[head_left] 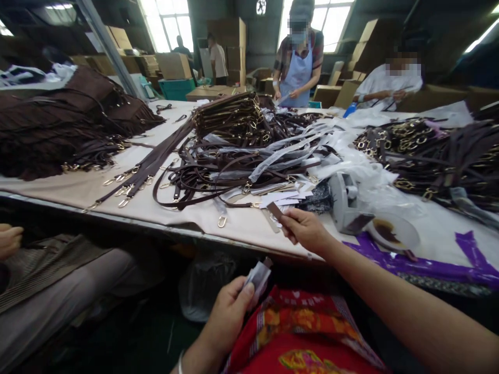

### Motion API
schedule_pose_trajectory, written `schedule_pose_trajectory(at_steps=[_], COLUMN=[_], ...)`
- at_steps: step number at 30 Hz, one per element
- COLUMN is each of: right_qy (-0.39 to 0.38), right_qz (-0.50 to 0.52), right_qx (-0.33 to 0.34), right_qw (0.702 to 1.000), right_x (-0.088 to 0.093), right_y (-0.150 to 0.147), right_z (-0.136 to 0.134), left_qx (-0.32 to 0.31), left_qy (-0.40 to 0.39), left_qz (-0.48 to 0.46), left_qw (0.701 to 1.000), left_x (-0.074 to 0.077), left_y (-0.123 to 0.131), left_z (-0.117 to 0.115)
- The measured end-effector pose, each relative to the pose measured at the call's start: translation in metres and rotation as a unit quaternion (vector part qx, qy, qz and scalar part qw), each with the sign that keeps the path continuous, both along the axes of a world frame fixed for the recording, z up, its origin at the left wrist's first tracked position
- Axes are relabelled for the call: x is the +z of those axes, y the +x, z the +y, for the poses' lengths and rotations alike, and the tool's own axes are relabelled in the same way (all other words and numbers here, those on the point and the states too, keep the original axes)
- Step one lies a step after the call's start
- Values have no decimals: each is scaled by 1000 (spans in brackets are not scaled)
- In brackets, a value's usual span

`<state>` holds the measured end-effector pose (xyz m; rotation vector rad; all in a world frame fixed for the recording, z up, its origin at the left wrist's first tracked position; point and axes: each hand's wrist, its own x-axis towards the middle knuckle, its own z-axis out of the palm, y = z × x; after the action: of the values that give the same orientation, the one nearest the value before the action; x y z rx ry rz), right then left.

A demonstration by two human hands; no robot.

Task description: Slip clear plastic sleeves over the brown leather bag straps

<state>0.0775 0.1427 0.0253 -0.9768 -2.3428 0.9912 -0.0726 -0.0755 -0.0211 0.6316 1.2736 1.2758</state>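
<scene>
My left hand [233,301], over the lap, is closed on a white plastic wrapper [259,276] with a bit of dark strip showing at its top end. At the table's front edge, my right hand [302,227] pinches a short flat brown strip [275,210] between thumb and fingers. Just beyond that hand lie white paper slips [283,199]. Behind them is a heap of dark brown straps [202,182] with gold clips, some sleeved in clear plastic. A grey tape dispenser [343,200] stands right of the right hand. A red patterned apron [300,332] covers my lap.
A dish with brown residue [393,232] and purple tape [413,265] are on the right. More straps [440,156] lie beyond. Brown fringed pieces [70,114] are piled at left. Two people [296,67] work across the table; another person's hand [10,241] shows at left.
</scene>
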Motion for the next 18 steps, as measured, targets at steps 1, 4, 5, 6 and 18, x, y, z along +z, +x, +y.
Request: schedule_pose_trajectory(at_steps=[1, 4, 5, 6, 18], right_qy=[-87, -311, -349, -374, -396], right_qz=[20, 50, 48, 46, 85], right_qx=[7, -22, -47, -69, -145], right_qw=[996, 949, 935, 924, 903], right_x=[0, -5, -7, -8, -9], right_y=[14, 52, 62, 69, 89], right_z=[-21, -80, -96, -109, -132], left_qx=[11, 36, 38, 38, 3], left_qy=[4, -10, -16, -17, -6], left_qz=[-32, -121, -141, -155, -141], left_qw=[999, 992, 989, 987, 990], left_x=[2, 8, 12, 15, 36], left_y=[1, 6, 9, 13, 70], left_z=[5, 20, 24, 27, 35])
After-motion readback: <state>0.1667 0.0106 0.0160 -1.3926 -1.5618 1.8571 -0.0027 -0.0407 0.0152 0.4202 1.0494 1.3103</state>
